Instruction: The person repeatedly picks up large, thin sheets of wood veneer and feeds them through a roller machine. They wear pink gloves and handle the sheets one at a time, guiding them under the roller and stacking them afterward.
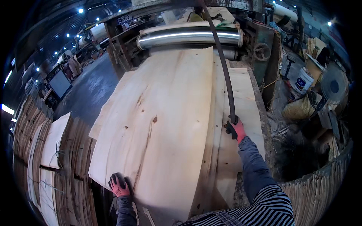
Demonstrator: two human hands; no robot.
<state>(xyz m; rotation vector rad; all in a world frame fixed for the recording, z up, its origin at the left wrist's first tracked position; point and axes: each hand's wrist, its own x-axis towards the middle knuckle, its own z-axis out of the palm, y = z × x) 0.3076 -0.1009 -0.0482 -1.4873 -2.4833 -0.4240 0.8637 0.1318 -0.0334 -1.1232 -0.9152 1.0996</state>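
Observation:
A large pale wood veneer sheet (166, 120) with knots and a brown crack slopes up toward a shiny metal roller (188, 39) at the far end. On its near left edge lies my left hand (120, 185), in a pink and black glove, fingers spread over the top. My right hand (235, 129), gloved the same way, is closed round the lower end of a long dark pole (222, 56) that runs up out of view. More veneer (245, 90) lies underneath, showing at the right. Where the far edge meets the rollers is hard to make out.
Bundled veneer stacks (73, 150) stand at the left, and another stack (320, 188) at lower right. The machine frame with a handwheel (262, 51) flanks the roller. A white bucket (303, 80) and a round fan (335, 84) stand right. Beyond the roller is a person (197, 16).

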